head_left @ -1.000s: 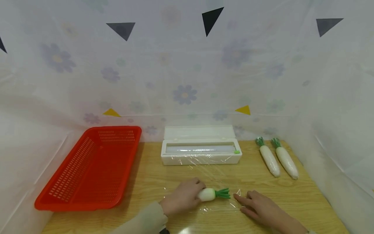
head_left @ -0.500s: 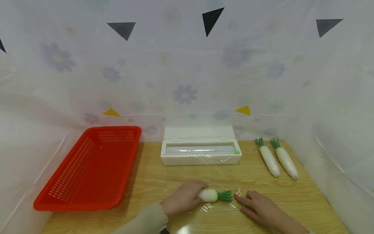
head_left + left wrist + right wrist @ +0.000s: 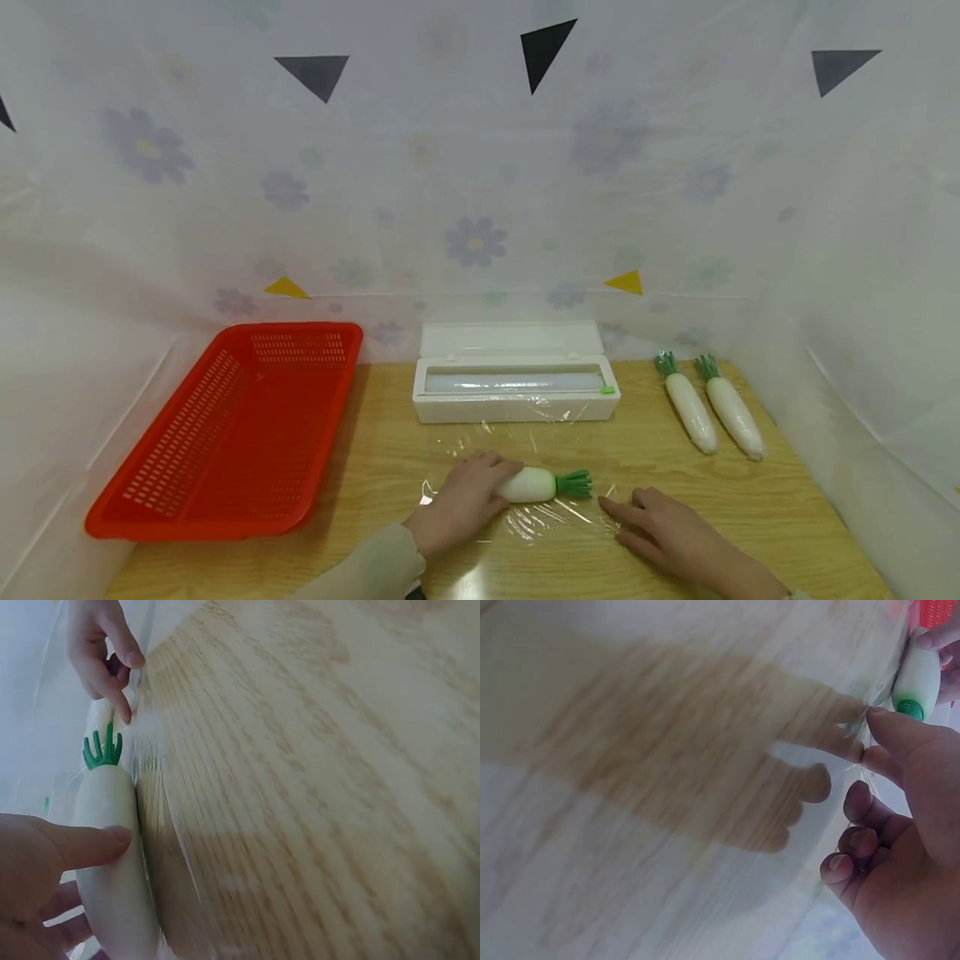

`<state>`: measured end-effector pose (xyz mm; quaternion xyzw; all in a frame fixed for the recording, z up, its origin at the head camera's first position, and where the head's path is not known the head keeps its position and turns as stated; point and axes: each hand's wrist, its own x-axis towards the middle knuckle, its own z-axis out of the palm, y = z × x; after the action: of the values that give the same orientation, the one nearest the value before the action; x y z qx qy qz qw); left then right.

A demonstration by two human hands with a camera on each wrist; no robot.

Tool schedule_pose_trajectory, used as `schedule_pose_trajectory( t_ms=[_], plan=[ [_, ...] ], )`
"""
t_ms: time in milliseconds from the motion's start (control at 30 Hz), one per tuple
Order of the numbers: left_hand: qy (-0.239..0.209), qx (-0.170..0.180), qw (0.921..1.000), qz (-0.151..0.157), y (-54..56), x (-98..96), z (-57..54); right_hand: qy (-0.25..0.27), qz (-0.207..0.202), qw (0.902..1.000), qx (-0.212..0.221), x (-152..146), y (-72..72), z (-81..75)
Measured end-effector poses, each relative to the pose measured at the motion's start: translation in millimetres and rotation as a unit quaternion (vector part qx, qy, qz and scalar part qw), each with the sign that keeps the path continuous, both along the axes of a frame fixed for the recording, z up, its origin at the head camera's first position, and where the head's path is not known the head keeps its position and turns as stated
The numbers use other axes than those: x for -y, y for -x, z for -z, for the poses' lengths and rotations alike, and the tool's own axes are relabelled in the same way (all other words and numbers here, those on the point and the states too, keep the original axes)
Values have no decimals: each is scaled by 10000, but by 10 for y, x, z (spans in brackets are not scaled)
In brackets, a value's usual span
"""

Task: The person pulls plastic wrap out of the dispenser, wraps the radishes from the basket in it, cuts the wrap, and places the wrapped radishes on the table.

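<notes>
A white radish [image 3: 531, 485] with a short green top lies crosswise on clear plastic film [image 3: 534, 523] at the table's near middle. My left hand [image 3: 461, 500] grips its left end; in the left wrist view the thumb lies along the radish [image 3: 116, 900] and fingers show beneath. To the right of the green top, my right hand [image 3: 667, 533] rests on the film's edge, its index finger and thumb stretched and apart. The right wrist view shows the other fingers of the right hand [image 3: 907, 817] loosely curled. The film's exact outline is hard to see.
Behind the hands stands a white film dispenser box [image 3: 517, 408], lid raised, with a film roll [image 3: 513, 382] inside. A red plastic basket [image 3: 318, 467] stands on the left. Two more white radishes [image 3: 692, 412] lie at the back right. A pale patterned sheet [image 3: 480, 167] encloses the table.
My left hand and the radish first shifted slightly right, then moved back left and away from me. Film by the left hand has creased and lifted. The right hand has stayed in place.
</notes>
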<state>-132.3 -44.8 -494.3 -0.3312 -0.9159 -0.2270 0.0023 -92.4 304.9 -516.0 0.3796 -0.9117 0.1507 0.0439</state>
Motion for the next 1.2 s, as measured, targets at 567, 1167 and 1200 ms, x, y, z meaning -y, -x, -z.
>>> schedule_pose_trajectory(
  t_ms=[567, 1167, 1200],
  plan=[
    [-268, -138, 9995, -68, 40, 55, 142, -243, 419, 9988, 75, 62, 36, -31],
    [-1298, -131, 9892, -674, -211, 396, 54, -792, -1593, 9530, -2454, 179, 101, -113],
    [-1255, -178, 9904, -543, -236, 451, 51, -833, -1601, 9510, -2510, 186, 99, -113]
  ],
)
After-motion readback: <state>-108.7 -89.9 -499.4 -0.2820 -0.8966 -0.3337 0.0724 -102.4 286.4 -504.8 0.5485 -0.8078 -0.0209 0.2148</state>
